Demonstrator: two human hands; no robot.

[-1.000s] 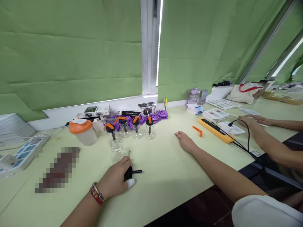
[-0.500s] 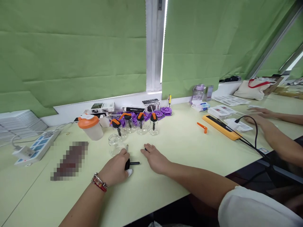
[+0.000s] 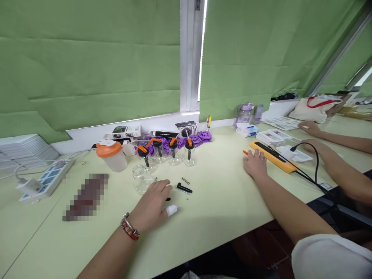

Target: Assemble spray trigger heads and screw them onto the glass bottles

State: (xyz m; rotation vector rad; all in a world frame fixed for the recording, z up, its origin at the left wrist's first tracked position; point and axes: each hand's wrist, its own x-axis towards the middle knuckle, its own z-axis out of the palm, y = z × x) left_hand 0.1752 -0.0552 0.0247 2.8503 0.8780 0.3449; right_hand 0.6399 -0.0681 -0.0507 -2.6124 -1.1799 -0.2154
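My left hand [image 3: 155,201] lies over a mostly hidden black part [image 3: 167,199], fingers stretched and the white-wrapped thumb apart. Behind it, a clear glass bottle [image 3: 141,182] without a lid is partly covered by the hand. Loose on the table to its right are a small spring [image 3: 185,181], a black lever-like piece [image 3: 184,187] with a thin metal pin beside it, and a tiny bit [image 3: 187,199]. Farther right, my right hand [image 3: 255,163] has its fingers closed over an orange lever [image 3: 245,152]; only one end of it shows.
Several glass bottles [image 3: 189,159] with black-and-orange tops stand behind, before purple reels [image 3: 205,136]. An orange-lidded shaker cup [image 3: 116,159] and a white power strip [image 3: 48,182] are left. At right lie a yellow power strip [image 3: 273,157], stacked cards [image 3: 273,136] and another person's arms [image 3: 334,166].
My right hand has moved right, away from the small parts, onto the orange lever. My left hand's fingers have spread and shifted slightly right. The spring and black piece are now visible.
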